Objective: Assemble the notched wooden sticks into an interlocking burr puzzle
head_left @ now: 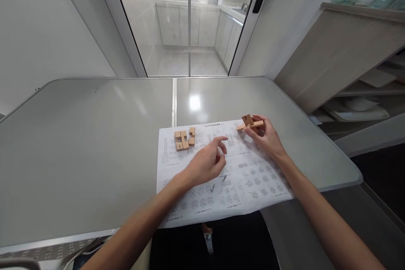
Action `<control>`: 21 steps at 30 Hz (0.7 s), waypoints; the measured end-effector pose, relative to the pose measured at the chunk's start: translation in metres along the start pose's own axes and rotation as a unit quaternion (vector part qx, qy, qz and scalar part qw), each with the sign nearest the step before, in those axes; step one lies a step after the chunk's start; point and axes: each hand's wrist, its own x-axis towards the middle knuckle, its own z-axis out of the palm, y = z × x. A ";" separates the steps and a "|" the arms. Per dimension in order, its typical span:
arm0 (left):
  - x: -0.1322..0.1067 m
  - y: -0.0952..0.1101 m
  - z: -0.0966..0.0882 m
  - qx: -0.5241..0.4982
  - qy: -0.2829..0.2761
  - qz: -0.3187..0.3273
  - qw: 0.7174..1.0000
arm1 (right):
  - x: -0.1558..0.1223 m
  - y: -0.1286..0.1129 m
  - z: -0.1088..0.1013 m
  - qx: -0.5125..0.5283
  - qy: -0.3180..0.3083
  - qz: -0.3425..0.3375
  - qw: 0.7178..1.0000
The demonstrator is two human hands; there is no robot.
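Note:
My right hand (pixel 265 137) is closed around some joined wooden puzzle pieces (pixel 247 120), held above the sheet's upper right part. The piece on top carries a dark mark, and my fingers cover part of the rest. My left hand (pixel 209 159) hovers over the middle of the printed instruction sheet (pixel 202 215), fingers apart and bent, with nothing in them. To its upper left, several notched wooden puzzle pieces (pixel 182 140) lie close together on the paper. A smaller notched piece (pixel 192 136) is at their right side.
The sheet lies on a grey table (pixel 95 147) and hangs slightly over its front edge. A glazed door (pixel 190 21) stands behind the table. At the right is a shelf unit (pixel 341 50) with stacked items.

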 end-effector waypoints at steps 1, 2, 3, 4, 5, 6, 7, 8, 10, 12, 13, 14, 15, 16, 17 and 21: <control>0.000 0.001 -0.001 -0.003 0.001 -0.003 1.000 | 0.000 0.000 0.000 0.005 -0.001 -0.003 1.000; 0.001 0.001 -0.002 -0.006 0.000 -0.007 1.000 | 0.001 0.001 0.000 0.010 -0.002 -0.005 1.000; 0.001 0.002 -0.003 -0.009 -0.001 -0.011 1.000 | 0.001 0.001 0.000 0.014 -0.001 -0.006 1.000; 0.001 0.003 -0.004 -0.013 -0.003 -0.015 1.000 | 0.001 0.001 0.000 0.017 0.001 -0.004 1.000; 0.001 0.004 -0.005 -0.016 -0.004 -0.018 1.000 | 0.001 0.001 0.000 0.019 0.004 0.001 1.000; 0.001 0.004 -0.005 -0.019 -0.004 -0.020 1.000 | 0.001 0.001 0.000 0.022 0.007 0.007 1.000; 0.002 0.005 -0.006 -0.020 -0.005 -0.021 1.000 | 0.002 0.001 0.000 0.025 0.008 0.012 1.000; 0.002 0.005 -0.006 -0.020 -0.005 -0.022 1.000 | 0.002 0.001 0.000 0.030 0.009 0.016 0.999; 0.002 0.005 -0.006 -0.018 -0.004 -0.022 1.000 | 0.002 0.002 0.000 0.035 0.011 0.017 0.999; 0.002 0.005 -0.006 -0.018 -0.004 -0.022 1.000 | 0.002 0.001 0.000 0.034 0.015 0.012 0.999; 0.002 0.005 -0.006 -0.019 -0.003 -0.022 1.000 | 0.001 0.000 0.001 0.033 0.017 0.009 0.999; 0.002 0.005 -0.006 -0.020 -0.003 -0.022 1.000 | 0.001 -0.001 0.001 0.031 0.019 0.006 0.999; 0.002 0.005 -0.006 -0.019 -0.004 -0.022 1.000 | 0.000 -0.002 0.001 0.026 0.023 0.003 0.999; 0.002 0.005 -0.006 -0.019 -0.005 -0.022 1.000 | -0.001 -0.004 0.002 0.016 0.030 -0.002 0.999; 0.002 0.005 -0.006 -0.018 -0.005 -0.022 1.000 | -0.002 -0.005 0.002 0.001 0.043 -0.011 0.999; 0.001 0.005 -0.006 -0.014 -0.005 -0.018 1.000 | -0.006 -0.014 0.001 -0.073 0.126 -0.076 0.986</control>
